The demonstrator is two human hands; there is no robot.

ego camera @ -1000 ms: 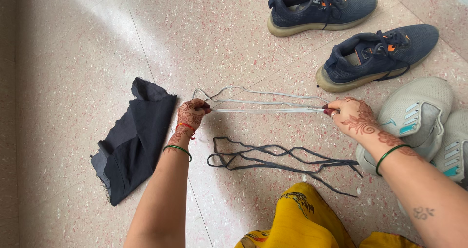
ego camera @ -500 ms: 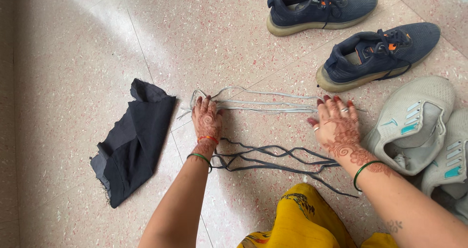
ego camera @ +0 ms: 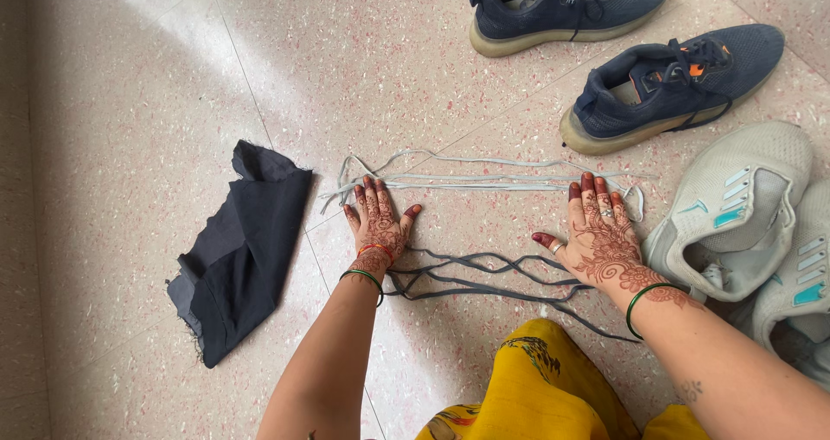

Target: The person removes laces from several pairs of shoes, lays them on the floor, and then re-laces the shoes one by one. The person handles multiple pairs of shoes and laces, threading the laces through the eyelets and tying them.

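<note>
Head view: both hands lie flat on the speckled floor (ego camera: 130, 103), palms down, fingers spread and gripping nothing. The left hand (ego camera: 379, 222) has its fingertips at the left end of the pale grey shoelaces (ego camera: 484, 181); the right hand (ego camera: 598, 232) has its fingertips touching their right end.

The pale laces are laid out in a gathered bundle of several strands, long axis running left to right across the floor, loops trailing at each end. As far as this shows, they are out of the light grey sneakers (ego camera: 735, 215) on the right and now pressed straight. Just nearer the person, the dark shoelaces (ego camera: 493, 280) lie parallel, looser and partly crossed, not yet tidied.

Two navy sneakers (ego camera: 666, 86) sit beyond, still laced. A dark cloth (ego camera: 233, 258) lies crumpled to the left.
</note>
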